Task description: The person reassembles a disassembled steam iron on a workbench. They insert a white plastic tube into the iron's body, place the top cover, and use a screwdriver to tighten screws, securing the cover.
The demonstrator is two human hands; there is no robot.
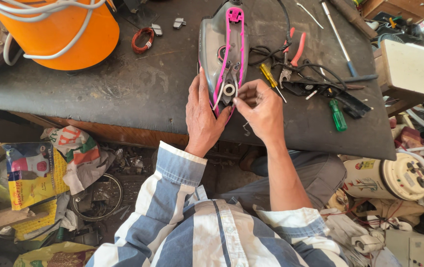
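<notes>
A grey clothes iron body with pink trim (223, 47) lies opened on the dark workbench (123, 89), its inner parts and white wires exposed. My left hand (203, 116) rests flat against the iron's near left side, steadying it. My right hand (260, 110) pinches a small part or wire end at the iron's near end, beside a white ring-shaped piece (229, 89). What the fingertips hold is too small to make out.
Right of the iron lie a yellow-handled screwdriver (270, 77), red-handled pliers (291, 54), a green-handled screwdriver (338, 115) and black cables (315, 74). An orange vessel (59, 32) stands back left, next to a red wire coil (143, 39). Clutter and a small water heater (394, 178) surround the bench.
</notes>
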